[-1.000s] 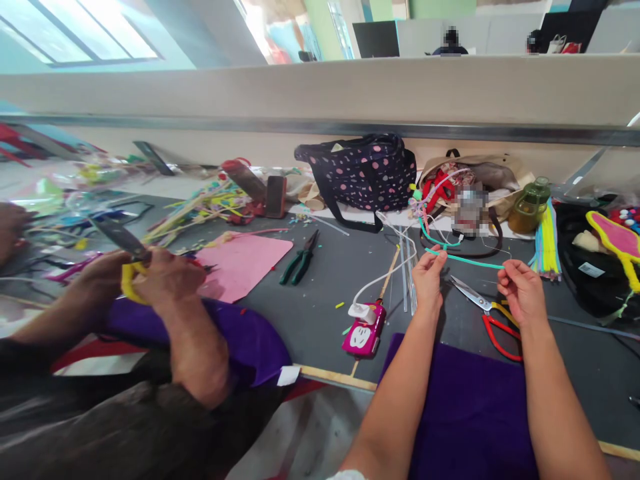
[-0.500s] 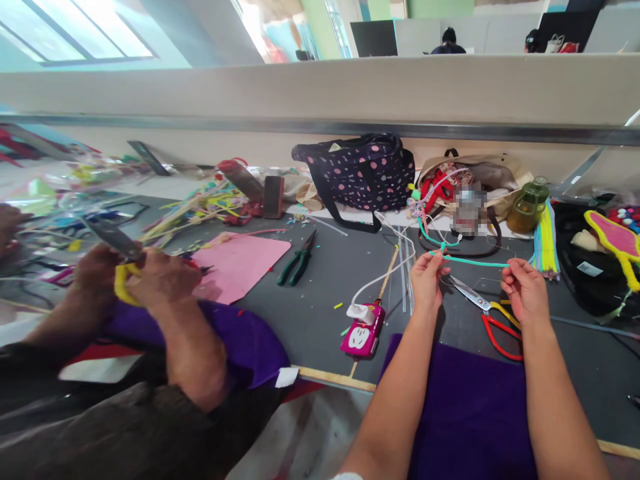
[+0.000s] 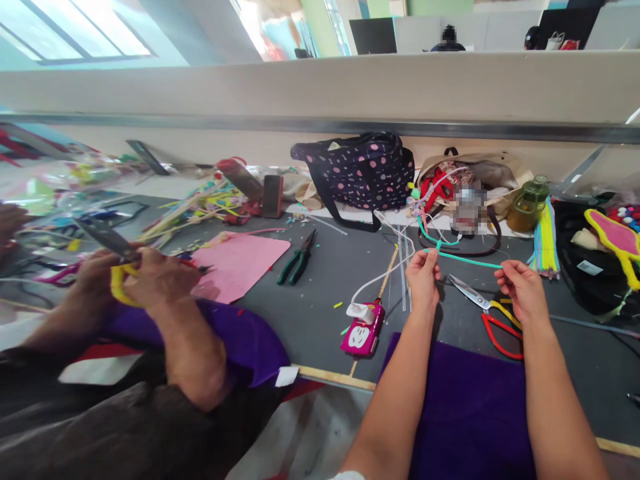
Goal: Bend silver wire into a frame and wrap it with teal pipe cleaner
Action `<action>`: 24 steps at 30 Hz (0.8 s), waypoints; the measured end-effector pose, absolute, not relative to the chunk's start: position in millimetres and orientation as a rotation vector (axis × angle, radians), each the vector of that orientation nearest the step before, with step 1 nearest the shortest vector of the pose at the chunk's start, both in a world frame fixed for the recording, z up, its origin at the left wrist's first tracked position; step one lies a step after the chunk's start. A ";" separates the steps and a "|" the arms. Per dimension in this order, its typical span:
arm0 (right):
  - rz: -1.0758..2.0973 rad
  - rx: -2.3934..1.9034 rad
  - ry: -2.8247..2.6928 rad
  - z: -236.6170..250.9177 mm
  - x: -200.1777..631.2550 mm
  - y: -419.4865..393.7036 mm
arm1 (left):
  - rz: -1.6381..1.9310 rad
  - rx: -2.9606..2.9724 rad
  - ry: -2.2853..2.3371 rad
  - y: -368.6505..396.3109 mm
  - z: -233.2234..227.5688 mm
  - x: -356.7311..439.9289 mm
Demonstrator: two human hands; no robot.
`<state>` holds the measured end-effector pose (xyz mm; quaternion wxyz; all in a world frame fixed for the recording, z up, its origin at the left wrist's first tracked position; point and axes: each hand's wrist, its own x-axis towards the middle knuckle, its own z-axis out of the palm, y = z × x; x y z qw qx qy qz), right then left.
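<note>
A thin mint-green fuzzy stem, like a pipe cleaner (image 3: 470, 260), stretches between my two hands. My left hand (image 3: 424, 272) pinches it near a small knot-like twist. At the other end, the fingers of my right hand (image 3: 521, 285) are closed on its tip. From the twist a green stem curves back to a cluster of small coloured pieces (image 3: 416, 200) in front of the bags. Scissors (image 3: 483, 304) with one red and one yellow handle lie half open on the table below the stem, close to my right hand.
A magenta power block (image 3: 363, 330) with a white plug and cable sits left of my arms. Green-handled pliers (image 3: 297, 259) lie on the dark table. At left, a co-worker's hands (image 3: 155, 277) hold yellow-handled scissors. A dotted bag (image 3: 360, 170) and an amber bottle (image 3: 527, 205) stand behind.
My left hand has shifted slightly left and up, and my right hand slightly left. The stem remains stretched between them. The co-worker's scissors have moved a little left.
</note>
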<state>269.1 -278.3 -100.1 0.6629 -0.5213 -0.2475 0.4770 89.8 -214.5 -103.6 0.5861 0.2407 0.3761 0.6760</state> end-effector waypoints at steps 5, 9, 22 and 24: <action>1.091 -1.190 -0.575 -101.0 268.0 -277.9 | 1.556 0.631 0.897 -213.7 -106.0 87.1; 1.089 -1.199 -0.582 -101.4 267.8 -277.8 | 1.557 0.683 0.889 -212.7 -107.8 86.8; 1.060 -1.231 -0.619 -100.1 265.9 -277.9 | 1.600 0.632 0.826 -212.0 -106.5 87.4; 1.058 -1.212 -0.587 -100.0 265.8 -278.0 | 1.605 0.623 0.822 -211.7 -107.0 88.1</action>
